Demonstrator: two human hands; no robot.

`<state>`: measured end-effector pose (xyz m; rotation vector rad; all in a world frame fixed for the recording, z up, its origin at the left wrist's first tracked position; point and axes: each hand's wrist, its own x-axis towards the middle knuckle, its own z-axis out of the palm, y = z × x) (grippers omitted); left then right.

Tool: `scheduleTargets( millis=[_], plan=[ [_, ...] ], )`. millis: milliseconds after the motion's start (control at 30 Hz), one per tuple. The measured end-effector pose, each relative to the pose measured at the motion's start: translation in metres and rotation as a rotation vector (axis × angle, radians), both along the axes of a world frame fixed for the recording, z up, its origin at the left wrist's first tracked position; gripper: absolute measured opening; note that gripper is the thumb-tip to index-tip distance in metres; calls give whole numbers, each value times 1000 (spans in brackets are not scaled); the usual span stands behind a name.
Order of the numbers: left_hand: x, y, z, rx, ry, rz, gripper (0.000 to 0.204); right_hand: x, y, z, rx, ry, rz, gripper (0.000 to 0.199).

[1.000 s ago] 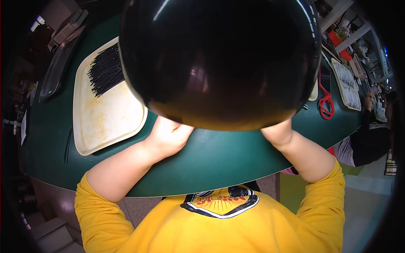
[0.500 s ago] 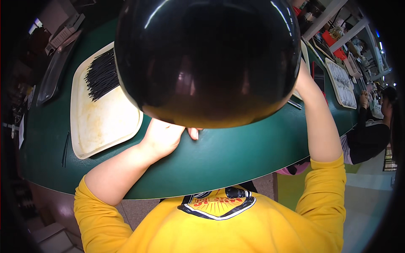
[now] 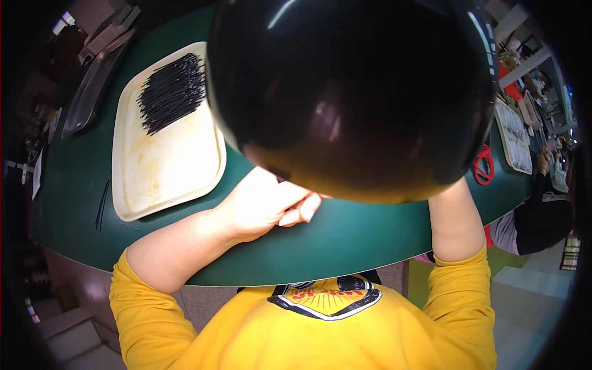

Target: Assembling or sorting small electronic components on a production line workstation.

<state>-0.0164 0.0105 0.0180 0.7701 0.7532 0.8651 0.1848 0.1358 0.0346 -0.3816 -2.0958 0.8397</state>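
My left hand (image 3: 265, 203) rests over the green table (image 3: 345, 237) with its fingers curled inward. Whatever they may hold is hidden. A large glossy black dome-shaped object (image 3: 351, 111) fills the upper middle and covers part of this hand. My right forearm (image 3: 459, 222) reaches up under the dome's right side, so the hand itself and its fingers are hidden. Left of the dome lies a cream tray (image 3: 160, 172), with a pile of thin black strips (image 3: 172, 92) at its far end.
Two loose black strips (image 3: 103, 203) lie left of the tray. A dark shallow tray (image 3: 92, 98) sits farther left. Beyond my right arm are red-handled scissors or a similar looped tool (image 3: 484, 165) and a pale tray of small parts (image 3: 513, 139). Another person's dark sleeve (image 3: 535, 216) shows at far right.
My left hand has moved right, and more of its curled fingers shows. The right hand has gone out of sight under the dome. The whole view has shifted, uncovering more of the strips.
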Motion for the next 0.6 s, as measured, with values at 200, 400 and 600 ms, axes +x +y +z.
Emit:
scheduleTargets(
  millis=[200, 400, 600],
  plan=[
    [4, 0, 9, -7, 70, -105, 21, -10, -33, -10, -521, 28, 181, 16],
    [6, -1, 14, 10, 258, -171, 24, -28, -40, -28, -563, 112, 313, 25],
    [0, -5, 1, 27, -2, 108, 10, -17, -32, -37, 156, 24, 16, 25]
  ],
)
